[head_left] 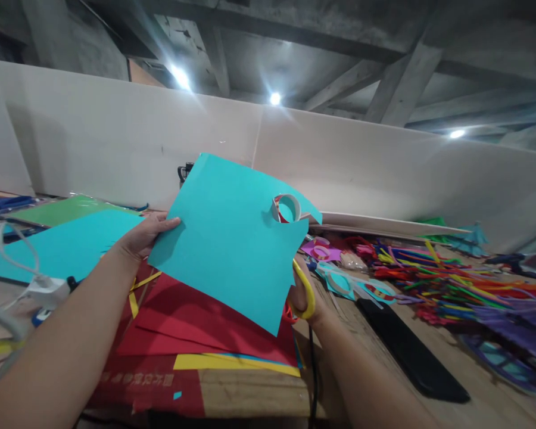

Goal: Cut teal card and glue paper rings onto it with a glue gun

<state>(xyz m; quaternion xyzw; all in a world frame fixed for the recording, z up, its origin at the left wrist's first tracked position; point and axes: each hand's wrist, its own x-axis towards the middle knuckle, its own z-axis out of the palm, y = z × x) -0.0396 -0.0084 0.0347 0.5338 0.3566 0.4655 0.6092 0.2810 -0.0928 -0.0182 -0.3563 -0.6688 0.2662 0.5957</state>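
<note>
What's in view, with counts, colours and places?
held sheet: one, turquoise, centre
ring: one, white and red, against held sheet
scissors: one, yellow handle, right
red sheets: at least two, red, lower centre
yellow paper: count unclear, yellow, under red sheets
flat sheet: one, turquoise, left
green sheet: one, green, left
plug block: one, white, left
slab: one, black, right
craft stems: many, multicoloured, right
cutouts: several, turquoise and purple, right
panels: several, white, behind
lights: three, white, overhead
left hand: one, bare, on held sheet
right hand: one, bare, on scissors

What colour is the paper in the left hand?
The paper is turquoise, seen best in the head view.
</note>
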